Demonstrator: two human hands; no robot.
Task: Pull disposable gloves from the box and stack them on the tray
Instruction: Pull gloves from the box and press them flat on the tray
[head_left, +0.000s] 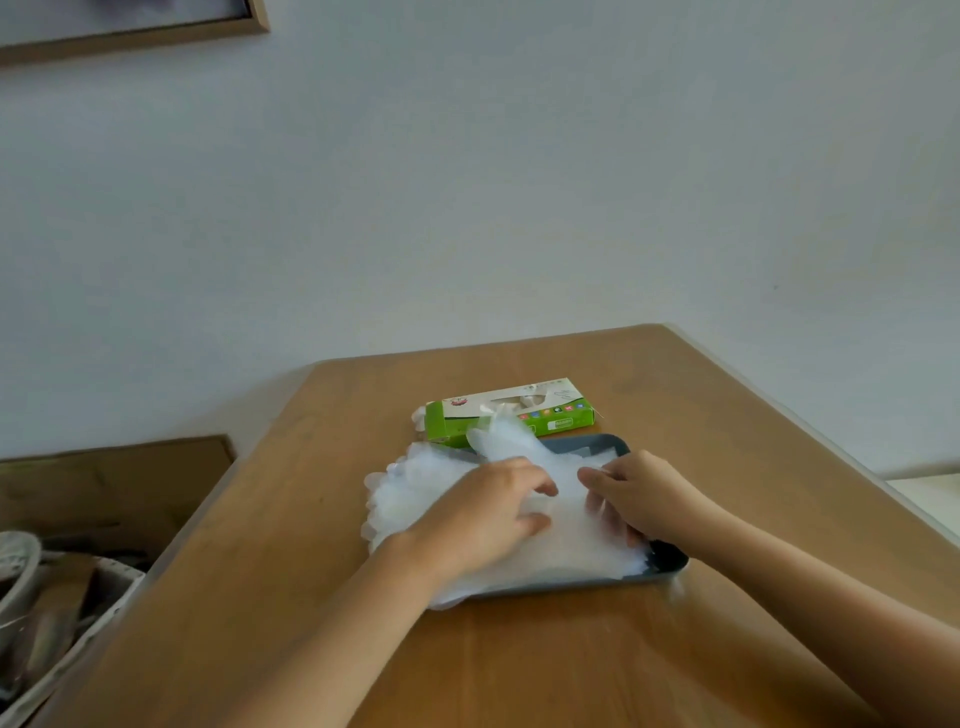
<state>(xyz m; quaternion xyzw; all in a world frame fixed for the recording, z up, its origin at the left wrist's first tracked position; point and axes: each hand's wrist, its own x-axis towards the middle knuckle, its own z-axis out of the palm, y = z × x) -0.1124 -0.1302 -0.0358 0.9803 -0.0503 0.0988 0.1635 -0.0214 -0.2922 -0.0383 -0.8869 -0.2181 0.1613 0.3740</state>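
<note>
Fingers (589, 474) of the right hand (644, 499) pinched the top glove (563, 499).
Left hand (483, 514) lay curled on it, grip unclear; box (509, 415) lay crosswise just beyond the tray (613, 444).

Left hand (483, 514), right hand (641, 499), apparently palm-down

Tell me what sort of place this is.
Most likely a room in a home, perhaps a study or dining corner: a plain wooden table stands by a bare pale wall, a wood-framed picture hangs on it, and a basket of odds and ends sits beside the table.
</note>
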